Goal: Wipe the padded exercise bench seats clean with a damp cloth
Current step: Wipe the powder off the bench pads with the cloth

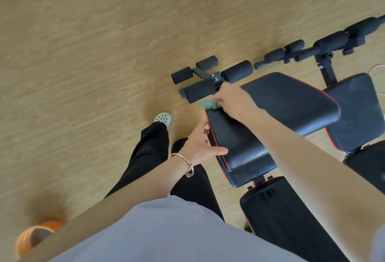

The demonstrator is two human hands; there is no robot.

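View from above of a black padded seat point(270, 120) with red piping, lying aslant on a wooden floor point(83, 53); the right hand point(233, 99) grips a grey-green cloth point(209, 104) at the seat's far left corner, its fingers curled round the cloth, blurred; the left hand point(198, 145) is at the seat's left edge, fingers spread, thumb lying over the pad; whether it touches the pad cannot be told; black foam rollers point(208, 74) stand just beyond the cloth; a second seat point(354, 112) lies just beside the first on the right; a back pad point(281, 209) adjoins the near end; wide bare floor extends left of the rollers, bounded near by a pale shoe point(163, 118).
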